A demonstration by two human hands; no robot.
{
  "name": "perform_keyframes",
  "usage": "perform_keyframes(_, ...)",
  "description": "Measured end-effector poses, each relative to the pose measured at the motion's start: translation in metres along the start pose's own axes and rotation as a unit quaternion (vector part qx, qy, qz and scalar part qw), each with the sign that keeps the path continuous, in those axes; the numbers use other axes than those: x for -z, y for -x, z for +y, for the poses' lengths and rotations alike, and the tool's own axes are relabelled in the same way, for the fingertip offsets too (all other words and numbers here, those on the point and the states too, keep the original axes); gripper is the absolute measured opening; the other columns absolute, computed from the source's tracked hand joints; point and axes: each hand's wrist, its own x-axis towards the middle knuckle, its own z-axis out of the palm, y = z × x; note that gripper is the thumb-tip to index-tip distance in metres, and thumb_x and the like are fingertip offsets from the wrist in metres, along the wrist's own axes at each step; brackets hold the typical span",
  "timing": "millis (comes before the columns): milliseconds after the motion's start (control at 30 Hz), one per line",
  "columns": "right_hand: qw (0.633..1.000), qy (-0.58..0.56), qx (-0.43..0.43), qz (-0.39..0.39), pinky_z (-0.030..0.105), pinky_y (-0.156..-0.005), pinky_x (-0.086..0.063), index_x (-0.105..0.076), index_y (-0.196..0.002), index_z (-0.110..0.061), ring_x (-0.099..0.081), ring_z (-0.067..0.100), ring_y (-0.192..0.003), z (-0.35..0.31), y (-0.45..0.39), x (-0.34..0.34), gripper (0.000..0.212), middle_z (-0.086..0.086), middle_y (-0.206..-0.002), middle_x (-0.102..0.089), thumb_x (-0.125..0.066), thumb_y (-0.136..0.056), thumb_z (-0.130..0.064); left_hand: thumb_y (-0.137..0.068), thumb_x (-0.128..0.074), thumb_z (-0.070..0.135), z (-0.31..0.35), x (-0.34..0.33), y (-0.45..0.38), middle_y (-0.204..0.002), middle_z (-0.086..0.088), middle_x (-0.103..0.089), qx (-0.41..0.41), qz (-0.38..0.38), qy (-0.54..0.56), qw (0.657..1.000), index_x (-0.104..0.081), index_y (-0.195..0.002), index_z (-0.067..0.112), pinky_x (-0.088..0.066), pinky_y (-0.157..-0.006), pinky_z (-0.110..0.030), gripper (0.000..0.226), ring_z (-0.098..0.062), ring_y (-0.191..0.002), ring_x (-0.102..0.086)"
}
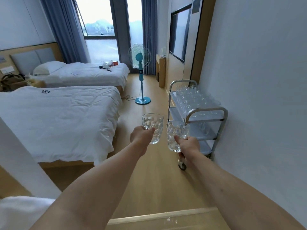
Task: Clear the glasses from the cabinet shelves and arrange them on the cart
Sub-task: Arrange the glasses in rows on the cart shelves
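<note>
So the left hand (141,136) gripped one mug (152,128), the right hand (189,146) another mug (177,136), both held up short of the cart (207,112). Its top shelf already looked crowded with glasses (191,95), so probably most were done.

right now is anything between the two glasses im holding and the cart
Nothing visible blocks the way. The left glass and right glass are held over bare floor just short of the cart; the fan stands off to the left, beyond them.

Two white beds (58,113), fan (140,72) (teal, seemingly)
</note>
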Motion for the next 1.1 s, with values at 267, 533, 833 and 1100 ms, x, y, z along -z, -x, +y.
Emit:
perform_keyframes(267,1.000,0.017,-0.008,0.019,0.021,-0.037,-0.042,-0.056,-0.072,-0.011,-0.049,0.016,-0.058,-0.025,-0.120,-0.023,0.035,0.003,-0.068,-0.054,-0.077,-0.089,-0.033,-0.088,-0.075,0.038,0.031,-0.047,-0.105,-0.088,-0.006,-0.069,0.013,-0.004,0.008,1.000,-0.067,-0.085,0.015,-0.057,-0.084,-0.038,0.024,-0.024,-0.086,-0.067)
perform_keyframes(533,0.999,0.012,-0.024,0.047,0.024,-0.043,-0.044,-0.059,-0.082,-0.009,-0.049,0.017,-0.063,-0.041,-0.220,-0.088,0.030,0.003,-0.078,-0.055,-0.075,-0.091,-0.032,-0.086,-0.074,0.037,0.045,-0.066,-0.242,-0.083,-0.002,-0.068,0.003,-0.048,0.014,0.999,-0.065,-0.079,0.022,-0.052,-0.069,-0.030,0.019,-0.020,-0.079,-0.064)
perform_keyframes(833,0.993,0.014,-0.052,0.104,0.027,-0.052,-0.050,-0.061,-0.098,-0.010,-0.058,0.019,-0.077,-0.065,-0.313,-0.172,0.032,0.005,-0.095,-0.062,-0.073,-0.091,-0.039,-0.087,-0.073,0.037,0.065,-0.064,-0.395,-0.090,-0.004,-0.067,0.008,-0.112,0.013,0.994,-0.065,-0.085,0.019,-0.052,-0.073,-0.029,0.019,-0.022,-0.080,-0.063)
perform_keyframes(1100,0.987,0.002,-0.087,0.135,0.029,-0.054,-0.050,-0.064,-0.100,-0.005,-0.055,0.019,-0.073,-0.079,-0.393,-0.208,0.033,0.008,-0.092,-0.063,-0.073,-0.092,-0.036,-0.086,-0.074,0.037,0.076,-0.097,-0.492,-0.092,-0.005,-0.070,0.015,-0.152,0.001,0.988,-0.071,-0.100,0.014,-0.058,-0.079,-0.033,0.027,-0.023,-0.087,-0.067)
